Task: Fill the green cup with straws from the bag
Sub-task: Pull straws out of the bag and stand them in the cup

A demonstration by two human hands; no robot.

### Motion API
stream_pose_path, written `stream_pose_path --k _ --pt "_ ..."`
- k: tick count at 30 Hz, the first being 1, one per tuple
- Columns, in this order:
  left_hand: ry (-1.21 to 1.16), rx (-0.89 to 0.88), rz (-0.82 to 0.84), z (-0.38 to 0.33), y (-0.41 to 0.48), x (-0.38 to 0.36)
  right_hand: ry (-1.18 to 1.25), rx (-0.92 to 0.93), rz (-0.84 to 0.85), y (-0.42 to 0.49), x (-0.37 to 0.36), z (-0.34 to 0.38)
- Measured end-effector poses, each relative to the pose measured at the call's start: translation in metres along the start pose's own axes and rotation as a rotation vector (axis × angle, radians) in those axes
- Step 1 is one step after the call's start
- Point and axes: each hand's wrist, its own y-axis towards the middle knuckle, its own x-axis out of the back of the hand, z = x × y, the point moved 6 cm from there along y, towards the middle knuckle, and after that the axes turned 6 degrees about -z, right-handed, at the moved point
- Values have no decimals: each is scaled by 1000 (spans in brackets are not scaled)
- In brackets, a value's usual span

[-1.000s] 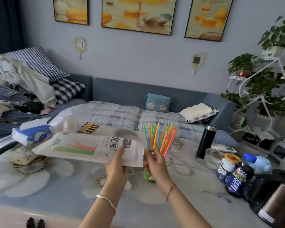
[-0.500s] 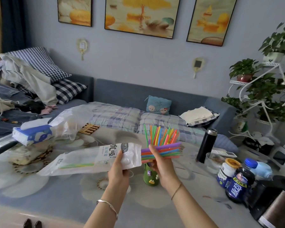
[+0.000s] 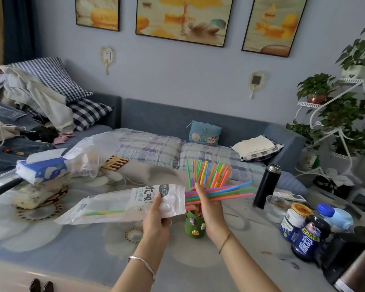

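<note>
Plastic bag (image 3: 122,205) pinched by left hand (image 3: 156,216); right hand (image 3: 211,209) grips straws (image 3: 230,191): pull clear, upend into green cup (image 3: 193,228).

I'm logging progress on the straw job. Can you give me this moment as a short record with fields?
left hand: holds the bag near its open end
right hand: grips a bundle of straws lying sideways, one end at the bag's mouth
green cup: upright on the table, below the hands
straws in cup: many, standing, fanned out
straws left in bag: a few
</note>
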Motion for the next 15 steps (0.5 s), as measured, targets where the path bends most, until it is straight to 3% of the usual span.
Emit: stream_pose_path --k 15 --pt "-41 3 -60 4 35 23 -106 201 -228 72 65 68"
